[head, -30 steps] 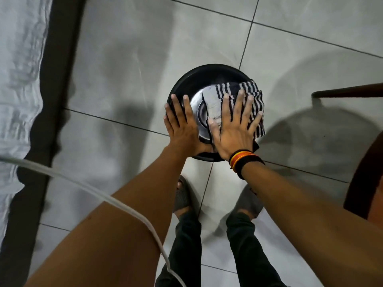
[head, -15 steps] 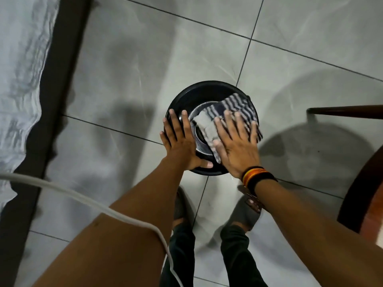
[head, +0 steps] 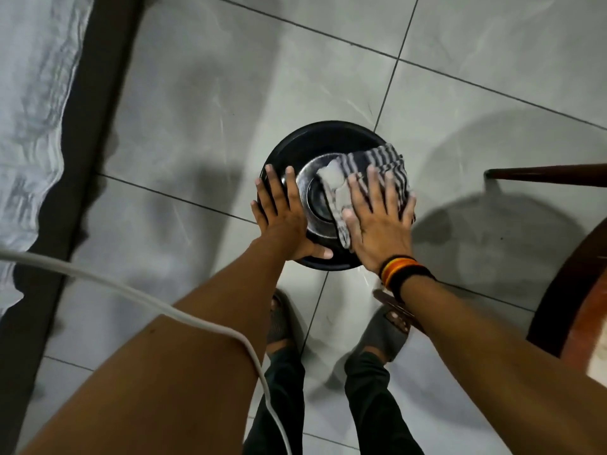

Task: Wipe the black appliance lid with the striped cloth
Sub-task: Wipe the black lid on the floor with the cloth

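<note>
The right hand (head: 377,221) lies flat, fingers spread, pressing the cloth (head: 368,172) onto the lid (head: 315,139). The left hand (head: 282,218), spread too, rests on the lid's left side.

floor: grey tiles (head: 203,93), dark grout | left: white bedding (head: 29,93), perhaps a mattress | right: wooden furniture (head: 565,290)

No readable text, labels, brands or numbers anywhere in view. The lid (head: 315,142), the cloth (head: 371,169) and the wristband (head: 399,270) all showed plain surfaces; the cloth had stripes only, the wristband colour bands only.
</note>
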Demonstrator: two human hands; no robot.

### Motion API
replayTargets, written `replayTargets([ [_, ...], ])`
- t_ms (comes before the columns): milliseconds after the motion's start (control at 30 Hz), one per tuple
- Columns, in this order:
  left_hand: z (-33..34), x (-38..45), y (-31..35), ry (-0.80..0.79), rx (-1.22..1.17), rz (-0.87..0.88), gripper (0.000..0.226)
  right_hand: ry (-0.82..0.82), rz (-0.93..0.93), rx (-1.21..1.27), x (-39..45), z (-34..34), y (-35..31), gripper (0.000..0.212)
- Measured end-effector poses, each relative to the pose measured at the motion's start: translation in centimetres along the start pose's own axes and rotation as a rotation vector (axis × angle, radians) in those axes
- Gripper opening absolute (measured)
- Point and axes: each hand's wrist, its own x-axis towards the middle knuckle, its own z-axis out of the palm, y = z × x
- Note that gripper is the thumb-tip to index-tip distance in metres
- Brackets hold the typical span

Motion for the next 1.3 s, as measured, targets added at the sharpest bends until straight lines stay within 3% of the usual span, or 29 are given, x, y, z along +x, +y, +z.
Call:
replayTargets([
  [67,0.0,0.0,-0.1,0.013,0.006,0.003,0.172,0.033,0.157,0.099,2.6,-0.3,-2.1,0.063],
  [133,0.4,0.0,-0.2,0.03,0.017,0.0,0.172,0.076,0.173,0.083,4.9,-0.4,-4.8,0.064],
  [233,0.3,-0.2,0.0,0.013,0.031,-0.024,0.171,0.073,-0.037,-0.044,5.0,0.2,-6.3,0.062],
  [333,0.1,-0.1,0.2,-0.034,0.081,-0.04,0.167,0.035,-0.223,-0.133,2.1,0.7,-3.9,0.061],
  [533,0.1,0.2,0.1,-0.038,0.061,-0.038,0.171,0.065,-0.195,-0.117,4.2,0.2,-4.8,0.06],
  [700,0.3,0.1,0.3,-0.03,0.019,-0.057,0.172,0.011,-0.395,-0.168,7.7,-1.7,-2.7,0.058],
  [867,0.3,-0.1,0.7,0.015,-0.024,-0.064,0.174,0.097,-0.024,0.043,8.6,-2.2,-2.4,0.057],
  [1067,0.5,-0.1,0.6,0.02,-0.006,-0.064,0.173,0.197,0.487,0.299,1.5,-1.2,-1.7,0.064],
  [1200,0.1,-0.3,0.8,0.02,0.007,-0.061,0.174,0.098,0.572,0.313,-2.5,-0.3,-4.3,0.07],
  [1300,0.0,-0.1,0.8,0.009,0.02,-0.054,0.173,0.095,0.63,0.374,0.7,-1.0,-4.5,0.075],
])
